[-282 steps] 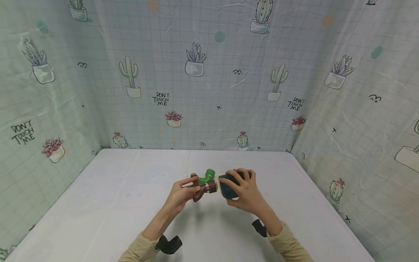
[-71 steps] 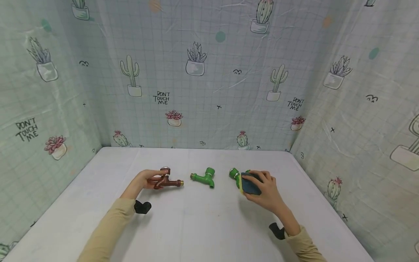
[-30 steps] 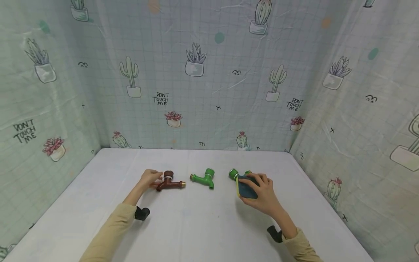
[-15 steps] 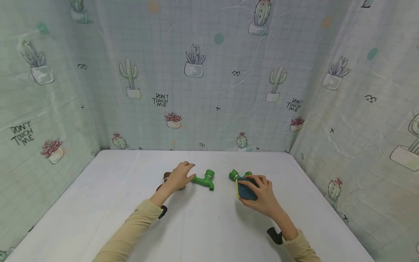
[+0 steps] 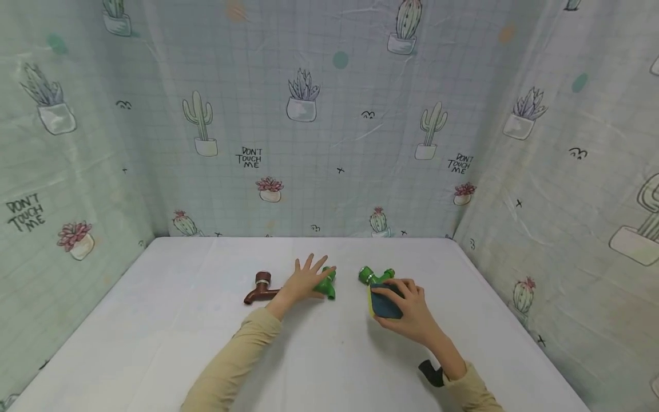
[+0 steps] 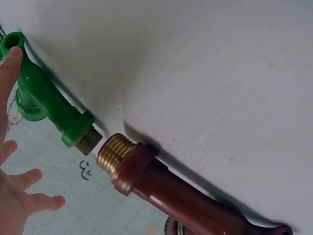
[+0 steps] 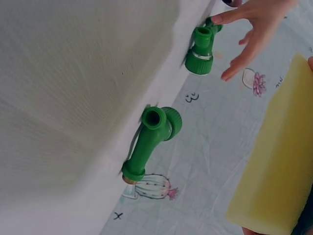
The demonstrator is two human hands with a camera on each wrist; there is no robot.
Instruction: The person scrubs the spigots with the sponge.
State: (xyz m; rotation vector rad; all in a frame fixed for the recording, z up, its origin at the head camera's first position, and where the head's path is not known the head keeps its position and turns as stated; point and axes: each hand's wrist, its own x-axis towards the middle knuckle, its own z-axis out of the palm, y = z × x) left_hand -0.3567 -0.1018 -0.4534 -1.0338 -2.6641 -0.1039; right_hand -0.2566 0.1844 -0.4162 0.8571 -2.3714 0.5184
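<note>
With fingers spread, my left hand reaches over the middle green tap, covering part of it. In the left wrist view the thumb overlaps that tap's spout end; contact is unclear. A brown tap lies just left of the hand, its brass thread close to the green tap's threaded end. My right hand grips a sponge, dark blue on one side and yellow on the other. Behind the sponge lies a second green tap, partly hidden in the head view but plain in the right wrist view.
All the taps lie in a row on a white table. Curtains printed with cacti stand at the back and both sides. A black wrist mount hangs below the right forearm.
My left hand has let go of the brown tap, now lying on the table at left, and moved right over the middle green tap. The right hand keeps the sponge, shifting slightly nearer.
</note>
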